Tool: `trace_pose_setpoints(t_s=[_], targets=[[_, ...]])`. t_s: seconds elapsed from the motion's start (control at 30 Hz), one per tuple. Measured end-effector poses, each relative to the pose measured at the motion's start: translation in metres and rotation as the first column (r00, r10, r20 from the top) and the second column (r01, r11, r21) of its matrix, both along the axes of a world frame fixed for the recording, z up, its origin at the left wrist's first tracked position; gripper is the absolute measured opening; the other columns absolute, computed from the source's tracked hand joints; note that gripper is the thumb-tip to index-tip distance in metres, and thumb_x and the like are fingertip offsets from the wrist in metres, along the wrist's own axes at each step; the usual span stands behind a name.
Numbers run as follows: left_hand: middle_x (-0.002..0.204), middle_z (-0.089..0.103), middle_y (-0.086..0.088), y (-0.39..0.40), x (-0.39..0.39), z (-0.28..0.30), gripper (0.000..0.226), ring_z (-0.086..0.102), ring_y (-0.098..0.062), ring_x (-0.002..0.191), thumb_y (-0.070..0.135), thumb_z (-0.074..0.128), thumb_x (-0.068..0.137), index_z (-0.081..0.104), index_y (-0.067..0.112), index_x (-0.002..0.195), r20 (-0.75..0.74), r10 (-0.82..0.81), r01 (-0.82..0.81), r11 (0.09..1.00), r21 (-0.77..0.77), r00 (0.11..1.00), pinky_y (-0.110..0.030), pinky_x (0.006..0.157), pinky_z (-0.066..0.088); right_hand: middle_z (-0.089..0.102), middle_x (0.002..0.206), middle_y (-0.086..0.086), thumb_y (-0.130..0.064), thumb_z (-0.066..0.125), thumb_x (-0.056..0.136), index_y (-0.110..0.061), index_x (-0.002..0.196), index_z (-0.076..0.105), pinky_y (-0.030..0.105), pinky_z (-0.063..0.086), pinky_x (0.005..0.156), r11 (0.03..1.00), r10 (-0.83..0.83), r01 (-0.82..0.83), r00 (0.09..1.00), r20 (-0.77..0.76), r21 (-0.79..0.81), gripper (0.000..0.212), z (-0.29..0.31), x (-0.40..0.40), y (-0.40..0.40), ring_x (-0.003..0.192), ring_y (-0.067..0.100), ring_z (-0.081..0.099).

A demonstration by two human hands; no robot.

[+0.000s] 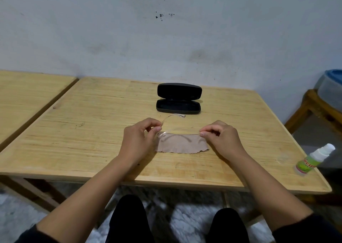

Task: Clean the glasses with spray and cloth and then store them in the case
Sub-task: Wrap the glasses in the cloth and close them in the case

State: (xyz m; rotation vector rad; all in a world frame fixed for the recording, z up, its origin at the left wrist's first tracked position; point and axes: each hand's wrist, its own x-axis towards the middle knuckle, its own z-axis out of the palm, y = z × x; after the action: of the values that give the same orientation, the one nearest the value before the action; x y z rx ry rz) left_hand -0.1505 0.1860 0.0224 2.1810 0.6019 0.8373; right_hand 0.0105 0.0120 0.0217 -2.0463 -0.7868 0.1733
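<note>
Clear-framed glasses [180, 134] hover just above a brownish cleaning cloth [182, 144] lying flat on the wooden table [92, 131]. My left hand [140, 137] pinches the left hinge, where one transparent temple arm [174, 116] curves out toward the case. My right hand [220, 137] pinches the right end of the frame. A black glasses case [178, 98] stands open behind them, lid up, with nothing visible inside. A small spray bottle [314, 159] with a white cap and green label lies at the table's right edge.
A second wooden table [27, 94] stands to the left with a narrow gap between. At the right a wooden stool [314, 109] carries a grey and blue container [333, 89]. A grey wall backs the table. My knees sit below the front edge.
</note>
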Motion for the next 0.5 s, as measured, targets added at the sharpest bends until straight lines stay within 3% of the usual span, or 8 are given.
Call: trace_pose_setpoints(t_s=[0.23, 0.4, 0.5], targets=[[0.085, 0.068, 0.013, 0.000, 0.006, 0.001, 0.012, 0.058, 0.000, 0.080, 0.019, 0.064, 0.085, 0.072, 0.023, 0.093, 0.003, -0.077, 0.077, 0.996, -0.040, 0.997, -0.001, 0.067, 0.037, 0.065, 0.083, -0.002, -0.018, 0.074, 0.077, -0.017, 0.081, 0.075, 0.005, 0.041, 0.063, 0.999, 0.024, -0.024, 0.999, -0.021, -0.030, 0.004, -0.005, 0.005, 0.000, 0.074, 0.005, 0.054], [0.093, 0.071, 0.009, -0.001, 0.015, 0.002, 0.017, 0.052, -0.002, 0.083, 0.022, 0.064, 0.084, 0.072, 0.025, 0.099, -0.150, -0.168, 0.191, 0.969, 0.159, 0.974, -0.007, 0.073, 0.034, 0.068, 0.087, -0.003, -0.017, 0.074, 0.077, -0.018, 0.082, 0.075, 0.009, 0.043, 0.066, 1.000, 0.020, -0.022, 0.996, -0.092, -0.022, 0.005, -0.006, 0.007, -0.001, 0.083, 0.009, 0.059], [0.095, 0.071, 0.008, -0.003, 0.017, 0.002, 0.018, 0.051, -0.004, 0.087, 0.024, 0.064, 0.084, 0.072, 0.025, 0.100, -0.174, -0.162, 0.193, 0.965, 0.178, 0.971, -0.013, 0.075, 0.036, 0.069, 0.091, -0.002, -0.016, 0.072, 0.079, -0.018, 0.085, 0.075, 0.013, 0.043, 0.070, 1.000, 0.027, -0.025, 0.984, -0.175, 0.011, 0.007, -0.004, 0.008, -0.004, 0.087, 0.009, 0.062]])
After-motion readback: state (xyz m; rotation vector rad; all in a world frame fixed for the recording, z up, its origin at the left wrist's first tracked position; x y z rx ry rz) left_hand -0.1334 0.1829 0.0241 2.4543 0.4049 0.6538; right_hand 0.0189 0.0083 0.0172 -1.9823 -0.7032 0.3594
